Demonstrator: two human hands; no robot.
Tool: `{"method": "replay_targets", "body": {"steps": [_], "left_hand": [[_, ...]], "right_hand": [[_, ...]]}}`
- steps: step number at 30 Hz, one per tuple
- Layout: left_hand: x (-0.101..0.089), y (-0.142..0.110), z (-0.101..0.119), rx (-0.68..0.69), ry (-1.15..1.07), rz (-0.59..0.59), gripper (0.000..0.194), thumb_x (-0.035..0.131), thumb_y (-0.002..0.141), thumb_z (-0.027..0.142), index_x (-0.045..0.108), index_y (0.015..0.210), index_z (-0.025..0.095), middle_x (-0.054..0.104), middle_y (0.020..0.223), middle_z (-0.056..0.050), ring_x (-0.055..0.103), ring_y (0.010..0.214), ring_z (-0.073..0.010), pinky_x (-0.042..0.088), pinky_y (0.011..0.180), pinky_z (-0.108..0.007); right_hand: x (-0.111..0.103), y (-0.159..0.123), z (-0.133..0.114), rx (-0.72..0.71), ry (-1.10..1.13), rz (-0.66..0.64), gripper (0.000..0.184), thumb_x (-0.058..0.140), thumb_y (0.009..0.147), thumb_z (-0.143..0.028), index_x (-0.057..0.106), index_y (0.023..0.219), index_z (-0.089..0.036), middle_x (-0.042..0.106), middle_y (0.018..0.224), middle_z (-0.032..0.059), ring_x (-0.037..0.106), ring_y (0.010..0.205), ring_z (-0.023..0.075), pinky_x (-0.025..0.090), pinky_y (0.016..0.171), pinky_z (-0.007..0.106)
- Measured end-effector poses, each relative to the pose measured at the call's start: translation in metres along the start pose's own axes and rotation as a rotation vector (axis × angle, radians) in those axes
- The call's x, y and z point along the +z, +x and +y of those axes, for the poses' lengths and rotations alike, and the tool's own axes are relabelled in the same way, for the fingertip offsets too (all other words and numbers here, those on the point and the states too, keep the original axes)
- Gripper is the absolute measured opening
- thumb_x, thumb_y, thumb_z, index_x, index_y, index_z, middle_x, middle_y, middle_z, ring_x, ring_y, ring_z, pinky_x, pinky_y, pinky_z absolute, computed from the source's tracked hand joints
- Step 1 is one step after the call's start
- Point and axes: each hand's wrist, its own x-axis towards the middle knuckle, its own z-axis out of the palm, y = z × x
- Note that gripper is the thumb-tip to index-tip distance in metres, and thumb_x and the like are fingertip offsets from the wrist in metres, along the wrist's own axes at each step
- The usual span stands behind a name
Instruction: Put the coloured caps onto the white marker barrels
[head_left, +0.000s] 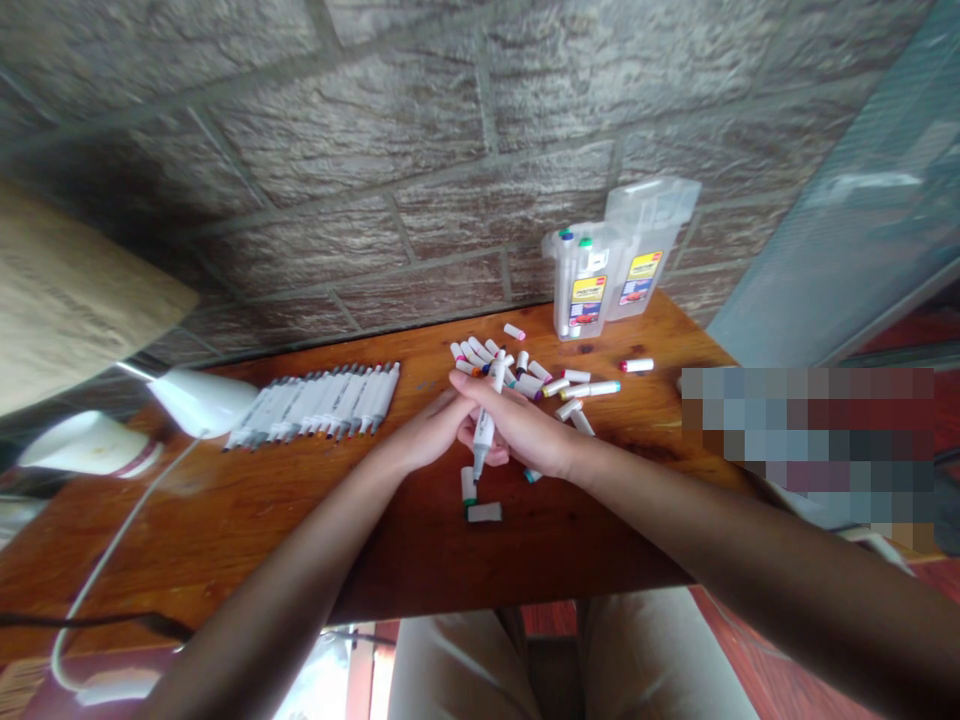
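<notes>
Just above the table, both hands meet around an uncapped white marker (pixel 484 428). It slants between them with its grey tip end pointing down towards me. My left hand (pixel 439 425) presses against it from the left, and my right hand (pixel 534 428) closes on it from the right. Most fingertips are hidden behind the hands, so each hand's exact grip is unclear. Loose white caps with coloured ends, such as a red-ended cap (pixel 637 366), lie beyond and to the right of the hands. Two more caps, one a grey-white cap (pixel 484 512), lie just below them.
A row of white markers (pixel 319 402) lies side by side on the wooden table (pixel 247 520), left. An open clear plastic case (pixel 581 300) with a few markers stands against the stone wall (pixel 420 180). A white lamp (pixel 206 402) and its cable occupy the left side.
</notes>
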Motion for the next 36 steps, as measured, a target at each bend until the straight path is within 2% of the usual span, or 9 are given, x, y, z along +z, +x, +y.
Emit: {"method": "replay_targets", "body": {"steps": [16, 22, 28, 32, 36], "left_hand": [[0.002, -0.002, 0.006, -0.008, 0.000, 0.016, 0.069, 0.046, 0.090, 0.075, 0.072, 0.102, 0.012, 0.073, 0.072, -0.008, 0.073, 0.081, -0.0242, 0.058, 0.077, -0.031], [0.003, -0.001, 0.007, 0.006, 0.017, -0.006, 0.070, 0.045, 0.091, 0.075, 0.070, 0.108, 0.012, 0.072, 0.075, -0.008, 0.073, 0.082, -0.0239, 0.058, 0.072, -0.029], [0.005, -0.002, 0.014, -0.016, 0.015, -0.047, 0.074, 0.045, 0.088, 0.078, 0.069, 0.108, 0.011, 0.069, 0.070, -0.006, 0.067, 0.065, -0.0193, 0.054, 0.057, -0.025], [0.005, -0.003, 0.016, 0.014, 0.046, -0.046, 0.069, 0.045, 0.089, 0.075, 0.070, 0.103, 0.012, 0.064, 0.062, -0.002, 0.062, 0.058, -0.0168, 0.053, 0.057, -0.024], [0.004, -0.004, 0.014, 0.020, 0.092, -0.011, 0.063, 0.045, 0.091, 0.073, 0.071, 0.095, 0.015, 0.060, 0.059, -0.001, 0.061, 0.059, -0.0179, 0.053, 0.060, -0.026]], "right_hand": [[-0.002, -0.002, 0.000, 0.015, -0.017, 0.004, 0.061, 0.054, 0.089, -0.070, 0.045, 0.059, -0.018, 0.039, 0.043, -0.0038, 0.030, 0.036, 0.0056, 0.021, 0.037, 0.021], [-0.002, -0.002, 0.000, -0.013, -0.048, -0.005, 0.061, 0.053, 0.091, -0.069, 0.046, 0.058, -0.018, 0.038, 0.043, -0.0040, 0.031, 0.037, 0.0058, 0.021, 0.039, 0.022], [0.000, -0.007, -0.007, -0.023, -0.132, 0.003, 0.060, 0.049, 0.093, -0.067, 0.041, 0.057, -0.020, 0.036, 0.044, -0.0040, 0.030, 0.038, 0.0064, 0.022, 0.041, 0.024], [0.000, -0.008, -0.008, -0.026, -0.179, 0.028, 0.058, 0.047, 0.096, -0.064, 0.043, 0.059, -0.019, 0.037, 0.045, -0.0039, 0.031, 0.040, 0.0072, 0.022, 0.043, 0.025], [-0.002, -0.009, -0.007, -0.040, -0.228, 0.050, 0.056, 0.048, 0.097, -0.062, 0.042, 0.060, -0.020, 0.037, 0.045, -0.0044, 0.034, 0.041, 0.0076, 0.026, 0.044, 0.025]]}}
